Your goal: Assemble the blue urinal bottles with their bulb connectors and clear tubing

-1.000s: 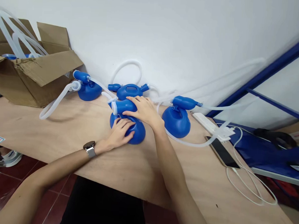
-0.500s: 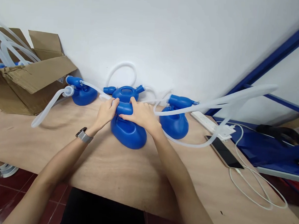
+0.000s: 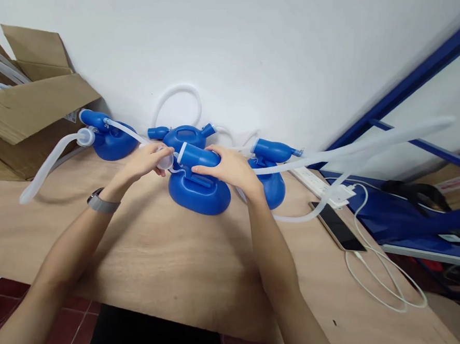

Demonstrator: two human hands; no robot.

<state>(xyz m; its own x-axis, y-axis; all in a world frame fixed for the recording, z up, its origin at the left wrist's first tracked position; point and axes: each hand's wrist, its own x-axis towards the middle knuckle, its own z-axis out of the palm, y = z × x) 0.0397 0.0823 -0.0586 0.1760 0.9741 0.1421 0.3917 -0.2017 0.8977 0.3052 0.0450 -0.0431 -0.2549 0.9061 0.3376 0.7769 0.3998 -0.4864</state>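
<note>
A blue portable urinal bottle [image 3: 201,195] lies on the table in front of me, with a wide blue tubular mouthpiece [image 3: 198,155] across its top. My right hand [image 3: 234,168] is wrapped round the right end of that mouthpiece, thumb on the near side. Its left end, with a pale rim, is uncovered. Just left of this end, my left hand [image 3: 147,162] pinches a translucent white cap [image 3: 165,161]. A thin pale strap runs between cap and bottle. Part of the cap is hidden behind my fingers.
Similar bottles stand left [image 3: 115,141], behind [image 3: 185,137] and right [image 3: 273,187], with translucent hoses [image 3: 47,168] trailing. A cardboard box [image 3: 43,106] holds more hoses. At right lie a power strip [image 3: 311,182] and a phone [image 3: 338,228] on a cable, beside a blue metal rack [image 3: 399,213].
My left hand has moved left off the mouthpiece, bringing the cap away from its end. My right hand still grips the mouthpiece, which has turned slightly. The view has shifted a little.
</note>
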